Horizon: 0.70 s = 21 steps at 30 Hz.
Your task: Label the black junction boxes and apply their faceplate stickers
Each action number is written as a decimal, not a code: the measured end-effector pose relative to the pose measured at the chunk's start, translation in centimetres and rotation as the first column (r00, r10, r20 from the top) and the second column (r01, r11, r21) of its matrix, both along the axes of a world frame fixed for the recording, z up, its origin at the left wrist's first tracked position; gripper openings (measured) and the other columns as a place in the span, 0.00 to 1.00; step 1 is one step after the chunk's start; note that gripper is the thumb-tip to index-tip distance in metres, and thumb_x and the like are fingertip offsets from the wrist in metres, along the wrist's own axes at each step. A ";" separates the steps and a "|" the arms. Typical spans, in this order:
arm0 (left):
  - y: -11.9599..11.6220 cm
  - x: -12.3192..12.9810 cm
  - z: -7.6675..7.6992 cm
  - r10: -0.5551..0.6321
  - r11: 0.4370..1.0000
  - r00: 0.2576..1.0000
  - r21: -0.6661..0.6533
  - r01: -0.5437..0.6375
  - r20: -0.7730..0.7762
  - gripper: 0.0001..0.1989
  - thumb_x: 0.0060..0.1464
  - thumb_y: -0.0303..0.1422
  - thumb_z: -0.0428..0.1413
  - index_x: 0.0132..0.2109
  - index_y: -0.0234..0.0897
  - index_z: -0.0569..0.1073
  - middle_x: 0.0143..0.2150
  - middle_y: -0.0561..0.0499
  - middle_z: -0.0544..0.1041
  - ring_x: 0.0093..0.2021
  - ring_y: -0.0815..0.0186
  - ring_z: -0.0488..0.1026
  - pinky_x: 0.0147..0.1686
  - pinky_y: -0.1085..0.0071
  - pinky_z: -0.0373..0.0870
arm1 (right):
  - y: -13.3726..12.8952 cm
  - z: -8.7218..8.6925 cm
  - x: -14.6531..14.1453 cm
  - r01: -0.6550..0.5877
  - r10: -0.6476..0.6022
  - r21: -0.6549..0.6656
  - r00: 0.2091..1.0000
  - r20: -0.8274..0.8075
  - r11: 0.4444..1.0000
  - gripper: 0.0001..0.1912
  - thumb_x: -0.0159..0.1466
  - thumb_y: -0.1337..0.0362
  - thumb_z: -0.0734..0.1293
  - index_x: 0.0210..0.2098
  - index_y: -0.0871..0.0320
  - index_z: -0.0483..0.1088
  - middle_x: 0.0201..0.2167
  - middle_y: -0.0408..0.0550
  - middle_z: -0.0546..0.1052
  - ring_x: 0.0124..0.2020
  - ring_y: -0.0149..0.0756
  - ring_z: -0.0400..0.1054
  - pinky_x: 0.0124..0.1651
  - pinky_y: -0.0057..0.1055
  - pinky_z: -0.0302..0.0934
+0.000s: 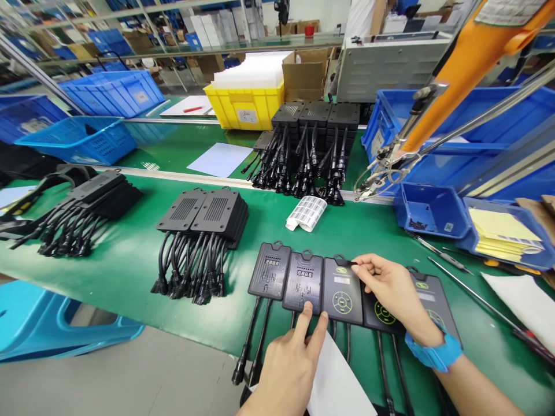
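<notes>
Controller (pixel 341 290), right fingers (pixel 366 270) pinched at its upper corner, left fingers (pixel 304 321) parted at lower edge

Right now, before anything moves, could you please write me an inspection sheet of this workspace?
Surface: glossy green tabletop.
Things at hand: five flat black rectangular devices in a row; left two show digit displays.
Clutter: curled white printed label sheet lying behind the row.
Hands: left hand at the second and third devices' lower edges; right hand at the third's upper right corner.
Cables: black round cables leave the row's near side.
Surroundings: yellow plastic crate, blue plastic crates.
</notes>
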State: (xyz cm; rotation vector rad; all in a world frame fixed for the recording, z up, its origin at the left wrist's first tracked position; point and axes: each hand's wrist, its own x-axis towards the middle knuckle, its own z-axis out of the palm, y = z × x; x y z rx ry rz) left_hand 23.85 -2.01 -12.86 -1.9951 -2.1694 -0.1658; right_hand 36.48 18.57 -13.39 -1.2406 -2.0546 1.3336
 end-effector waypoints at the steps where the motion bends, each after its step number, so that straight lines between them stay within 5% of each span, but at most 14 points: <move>1: 0.0 0.0 0.0 -0.002 1.000 1.000 0.002 0.002 0.002 0.36 0.38 0.15 0.47 0.55 0.42 0.74 0.54 0.40 0.73 0.19 0.71 0.69 0.14 0.73 0.69 | 0.0 -0.1 0.0 -0.002 0.002 0.002 1.000 0.004 1.000 0.18 0.59 0.50 0.65 0.37 0.58 0.73 0.24 0.43 0.70 0.19 0.29 0.63 0.25 0.29 0.58; 8: 0.0 -0.1 -0.1 -0.005 1.000 1.000 0.009 0.005 0.016 0.36 0.36 0.15 0.50 0.55 0.41 0.74 0.54 0.39 0.72 0.19 0.70 0.69 0.14 0.72 0.70 | -0.1 -0.3 0.0 -0.020 0.018 0.063 0.999 0.033 0.998 0.16 0.60 0.51 0.65 0.37 0.58 0.73 0.24 0.42 0.71 0.19 0.29 0.63 0.25 0.29 0.59; 12: 0.0 -0.1 -0.2 0.000 1.000 1.000 0.016 0.000 0.023 0.36 0.36 0.15 0.50 0.54 0.42 0.74 0.54 0.39 0.72 0.19 0.70 0.69 0.14 0.71 0.70 | -0.2 0.2 0.1 -0.077 0.047 0.307 0.993 0.104 0.948 0.12 0.62 0.57 0.65 0.36 0.58 0.75 0.25 0.43 0.74 0.23 0.32 0.68 0.29 0.30 0.63; 17: 0.0 -0.1 -0.2 0.002 0.999 1.000 0.039 -0.003 0.025 0.36 0.36 0.14 0.48 0.53 0.42 0.75 0.53 0.41 0.73 0.19 0.70 0.69 0.13 0.72 0.70 | -0.6 0.4 0.5 -0.262 0.041 0.635 0.939 0.340 0.727 0.16 0.68 0.61 0.60 0.42 0.64 0.75 0.29 0.50 0.75 0.29 0.40 0.71 0.32 0.35 0.67; 21: 0.0 -0.1 -0.4 0.010 0.999 1.000 0.051 -0.011 0.016 0.37 0.35 0.14 0.47 0.53 0.43 0.74 0.53 0.42 0.73 0.18 0.70 0.69 0.13 0.72 0.69 | -2.4 0.3 1.1 -0.457 0.027 0.751 0.862 0.507 0.476 0.25 0.70 0.59 0.55 0.56 0.73 0.67 0.51 0.65 0.72 0.51 0.53 0.69 0.49 0.47 0.68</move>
